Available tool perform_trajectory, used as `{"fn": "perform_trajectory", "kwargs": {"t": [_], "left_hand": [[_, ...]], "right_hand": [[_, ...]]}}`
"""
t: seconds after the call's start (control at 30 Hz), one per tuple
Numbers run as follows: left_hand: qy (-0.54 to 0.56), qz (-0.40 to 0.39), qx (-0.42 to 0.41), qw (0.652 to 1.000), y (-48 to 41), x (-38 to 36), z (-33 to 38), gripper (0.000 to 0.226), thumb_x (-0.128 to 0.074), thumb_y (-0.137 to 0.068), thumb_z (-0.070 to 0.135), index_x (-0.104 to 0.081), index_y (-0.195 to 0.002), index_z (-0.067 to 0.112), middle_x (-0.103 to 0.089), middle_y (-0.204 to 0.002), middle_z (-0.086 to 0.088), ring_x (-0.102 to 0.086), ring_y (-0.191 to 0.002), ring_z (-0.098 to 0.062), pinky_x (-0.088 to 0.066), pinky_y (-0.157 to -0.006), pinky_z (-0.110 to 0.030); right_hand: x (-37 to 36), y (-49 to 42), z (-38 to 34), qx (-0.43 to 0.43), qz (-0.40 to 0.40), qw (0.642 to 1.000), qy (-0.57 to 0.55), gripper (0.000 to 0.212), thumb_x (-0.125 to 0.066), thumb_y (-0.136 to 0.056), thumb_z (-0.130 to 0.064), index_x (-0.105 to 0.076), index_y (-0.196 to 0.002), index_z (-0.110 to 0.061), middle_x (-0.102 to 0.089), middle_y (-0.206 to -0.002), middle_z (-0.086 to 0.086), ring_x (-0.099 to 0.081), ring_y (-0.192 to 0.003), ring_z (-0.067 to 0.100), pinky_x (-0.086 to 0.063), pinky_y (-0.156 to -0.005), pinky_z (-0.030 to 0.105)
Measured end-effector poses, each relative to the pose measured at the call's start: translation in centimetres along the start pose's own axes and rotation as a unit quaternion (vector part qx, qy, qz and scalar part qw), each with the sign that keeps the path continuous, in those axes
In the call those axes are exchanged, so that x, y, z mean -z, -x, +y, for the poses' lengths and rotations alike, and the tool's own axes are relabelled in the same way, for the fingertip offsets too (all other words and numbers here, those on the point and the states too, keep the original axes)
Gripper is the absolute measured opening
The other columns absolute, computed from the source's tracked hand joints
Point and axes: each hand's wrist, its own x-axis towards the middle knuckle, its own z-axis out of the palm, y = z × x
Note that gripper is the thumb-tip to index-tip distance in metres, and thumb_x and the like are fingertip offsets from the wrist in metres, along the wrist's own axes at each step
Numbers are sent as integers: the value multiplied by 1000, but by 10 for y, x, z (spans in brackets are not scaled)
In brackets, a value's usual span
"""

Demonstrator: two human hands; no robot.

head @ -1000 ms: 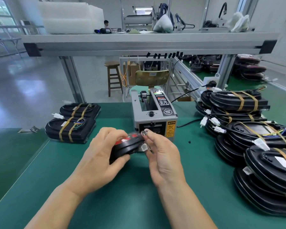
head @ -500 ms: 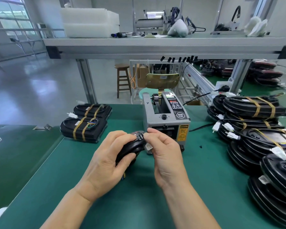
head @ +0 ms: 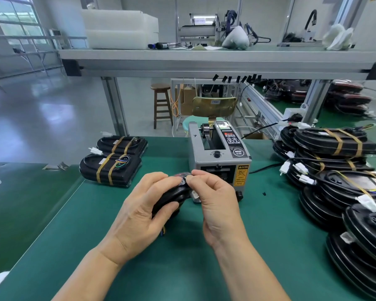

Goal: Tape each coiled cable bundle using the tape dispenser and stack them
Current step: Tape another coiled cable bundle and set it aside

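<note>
Taping in hand: the left hand [head: 139, 213] grips the bundle [head: 172, 197] over the bench [head: 74, 235], just before the dispenser [head: 217, 157]. The right hand [head: 215, 205] pinches its top edge, seemingly on tape. Next, I judge: smooth the strip round, then stack.

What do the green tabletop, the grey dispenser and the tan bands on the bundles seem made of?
Green tabletop: probably rubber mat, matte, little glare.
Grey dispenser: painted metal or plastic, smooth casing; cannot tell which.
Tan bands: likely tape, thin, flat, slightly glossy.
</note>
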Motion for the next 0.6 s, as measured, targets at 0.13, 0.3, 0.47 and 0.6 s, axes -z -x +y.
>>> {"fn": "perform_trajectory", "kwargs": {"t": [0.13, 0.3, 0.47, 0.6], "left_hand": [[6, -1, 1, 1000, 0, 0, 1, 46, -61, -91, 24, -50, -135, 26, -53, -125, 5, -55, -116, -19, -44, -100, -30], [14, 12, -9, 1000, 0, -1, 1, 46, -63, -90, 23, -46, -134, 23, -54, -125, 7, -56, -114, -20, -41, -100, -26], [6, 10, -12, 1000, 0, 0, 1, 46, -62, -91, 22, -49, -134, 26, -53, -127, 8, -54, -118, -19, -39, -102, -24], [-6, 3, 7, 1000, 1, 0, 1, 42, -60, -91, 26, -53, -133, 28, -53, -125, 6, -55, -117, -16, -41, -101, -22]], "right_hand": [[0, 0, 1, 5, 1, 1000, -2, 17, -76, -77, -5, -73, -61, -11, -70, -107, 4, -65, -97, 6, -43, -84, 24], [-1, 0, 2, 7, -1, 1000, -2, 15, -74, -78, -3, -74, -64, -9, -69, -109, 9, -64, -92, -4, -41, -82, 22], [-1, -1, 4, 17, -1, 1000, 0, 20, -75, -77, -2, -74, -59, -12, -69, -108, 11, -63, -95, -1, -42, -84, 23], [-2, -1, 5, 18, 5, 1000, 3, 14, -75, -78, -3, -75, -65, -7, -68, -109, 7, -64, -92, 3, -44, -81, 21]]}}
